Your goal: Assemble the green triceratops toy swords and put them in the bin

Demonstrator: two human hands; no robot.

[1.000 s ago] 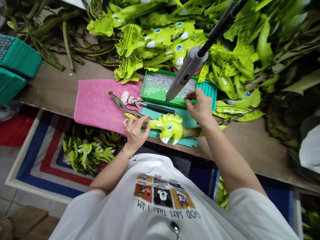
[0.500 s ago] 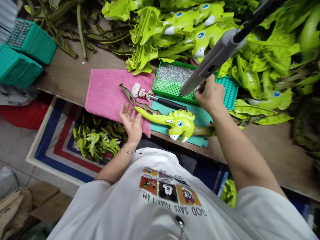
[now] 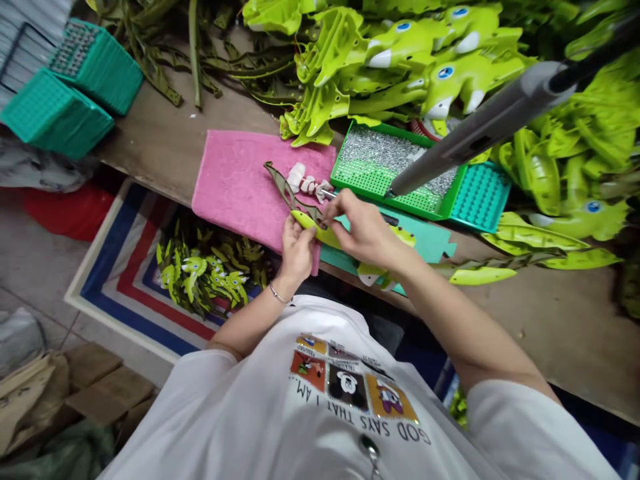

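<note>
A lime-green toy dinosaur (image 3: 395, 235) lies on a teal mat (image 3: 430, 241) at the wooden bench's front edge; my right arm hides most of its head. My left hand (image 3: 298, 244) is closed on its long green tail (image 3: 306, 221). My right hand (image 3: 361, 227) is pinched over the same tail, fingertips pressed together on something too small to name. Beside my hands an olive flat toy part (image 3: 281, 187) rests on a pink towel (image 3: 240, 183), along with a dark-handled tool (image 3: 310, 183) wrapped in white tape.
A green tray of small screws (image 3: 385, 157) sits behind my hands, a teal perforated tray (image 3: 480, 197) next to it. A grey hanging power screwdriver (image 3: 480, 130) slants over them. Green dinosaur parts (image 3: 400, 53) heap at the back. Teal boxes (image 3: 70, 87) stand far left. More toys (image 3: 205, 273) lie on the floor.
My right hand left the screw tray and came down onto the dinosaur's tail. My left hand, open half a second ago, closed on the tail. The view swung left.
</note>
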